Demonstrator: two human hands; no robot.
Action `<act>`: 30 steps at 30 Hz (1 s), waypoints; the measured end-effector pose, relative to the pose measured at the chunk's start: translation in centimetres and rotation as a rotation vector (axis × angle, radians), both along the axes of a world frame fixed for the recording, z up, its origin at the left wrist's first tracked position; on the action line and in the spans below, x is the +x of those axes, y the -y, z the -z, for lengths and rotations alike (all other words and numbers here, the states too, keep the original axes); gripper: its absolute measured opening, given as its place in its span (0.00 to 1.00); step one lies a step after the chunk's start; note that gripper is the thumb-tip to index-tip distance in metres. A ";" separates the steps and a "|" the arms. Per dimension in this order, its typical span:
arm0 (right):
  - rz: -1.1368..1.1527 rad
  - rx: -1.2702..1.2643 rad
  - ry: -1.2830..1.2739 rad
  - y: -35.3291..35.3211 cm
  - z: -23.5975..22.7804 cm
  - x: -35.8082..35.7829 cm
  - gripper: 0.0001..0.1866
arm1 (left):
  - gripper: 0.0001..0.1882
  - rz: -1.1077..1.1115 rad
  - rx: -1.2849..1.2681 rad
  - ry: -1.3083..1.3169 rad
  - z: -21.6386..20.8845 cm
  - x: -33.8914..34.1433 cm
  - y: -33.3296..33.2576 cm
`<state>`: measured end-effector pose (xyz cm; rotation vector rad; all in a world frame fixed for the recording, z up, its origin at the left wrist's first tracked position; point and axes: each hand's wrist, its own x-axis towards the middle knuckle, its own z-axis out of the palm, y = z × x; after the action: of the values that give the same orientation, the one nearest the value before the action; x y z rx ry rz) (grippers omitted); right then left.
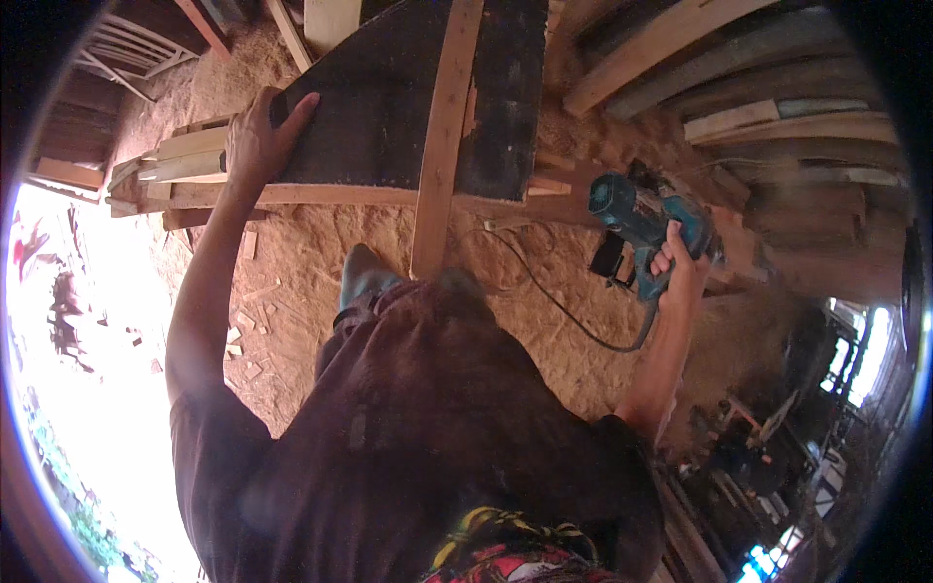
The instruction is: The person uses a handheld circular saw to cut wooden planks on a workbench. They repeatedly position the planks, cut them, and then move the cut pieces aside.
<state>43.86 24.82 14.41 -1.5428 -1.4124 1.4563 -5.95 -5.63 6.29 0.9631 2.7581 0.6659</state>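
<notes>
At the upper left, my left hand (pixel 264 141) grips the left edge of a large dark board (pixel 364 121), its thumb lying over the top face; the other fingers are partly hidden. Lengthwise over the board runs a narrow wooden strip (pixel 445 136), one end of which points at my body. On the right, my right hand (pixel 678 264) is closed round the handle of a teal corded circular saw (pixel 632 209). The saw is held beside the board, apart from its right edge. Its blade cannot be made out.
Under the board lie wooden beams (pixel 330 194). The saw's dark cord (pixel 554 303) loops across sawdust-covered ground (pixel 301 248) with wood scraps. Long timbers (pixel 671 49) are stacked at the upper right. A cluttered pile (pixel 753 452) sits at the lower right.
</notes>
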 end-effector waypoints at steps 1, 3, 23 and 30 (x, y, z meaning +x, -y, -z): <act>0.042 0.018 -0.042 2.3 -1.5 0.1 0.11 | 0.42 -0.005 -0.029 -0.005 0.1 -0.1 -0.2; 0.050 0.088 -0.070 7.4 -4.6 0.2 0.12 | 0.43 0.022 -0.050 -0.020 0.1 -0.4 -0.7; -0.224 -0.061 -0.045 25.1 -10.8 -14.8 0.19 | 0.42 0.111 0.129 -0.210 1.8 -0.6 -0.8; -0.242 -0.145 -0.079 23.8 -11.2 -15.9 0.14 | 0.41 0.131 0.119 -0.210 1.9 -0.6 -0.8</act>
<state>28.00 1.00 25.60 -1.4191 -1.5166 1.7785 -6.56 -4.81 4.42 1.2962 2.8262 0.7541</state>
